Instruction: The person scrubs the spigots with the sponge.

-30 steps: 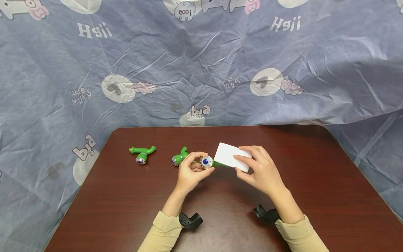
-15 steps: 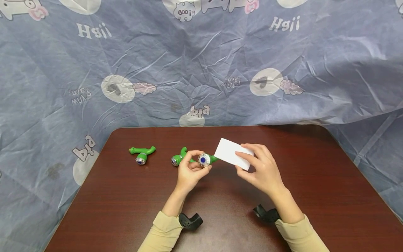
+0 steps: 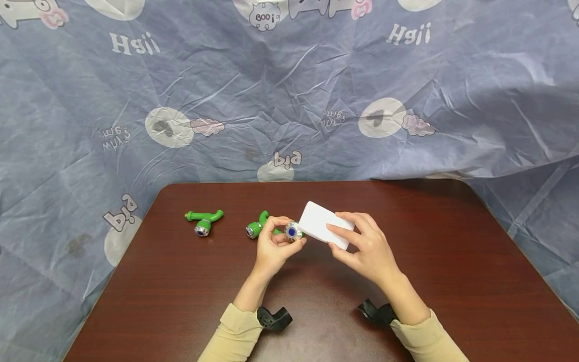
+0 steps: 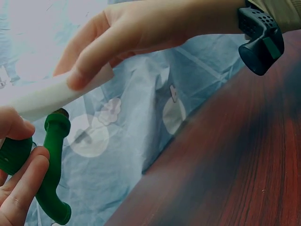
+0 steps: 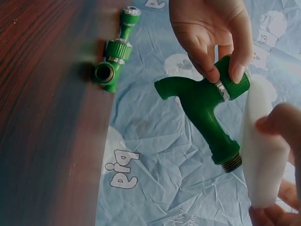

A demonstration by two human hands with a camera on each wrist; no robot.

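Note:
My left hand [image 3: 272, 249] pinches a green tap [image 5: 203, 106] by its ribbed knob, holding it above the table. The knob's silver cap with a blue centre faces the head camera, while the threaded brass inlet shows in the right wrist view. Between thumb and fingers, my right hand [image 3: 368, 246] holds a white sponge block [image 3: 320, 222]. One end of the sponge sits right at the tap's knob and hides most of the tap's body in the head view. From the left wrist, the sponge [image 4: 51, 96] appears just over the inlet end.
Two more green taps lie on the dark wooden table [image 3: 429, 281]: one at the left [image 3: 205, 221], another tap [image 3: 254, 230] just behind my left hand. A blue-grey printed cloth [image 3: 289, 100] hangs behind the table. Each wrist wears a black camera mount [image 3: 274, 320].
My right hand first shifts slightly up with the sponge, then moves left, bringing it over the tap. My left hand tilts the tap a little and stays nearly in place.

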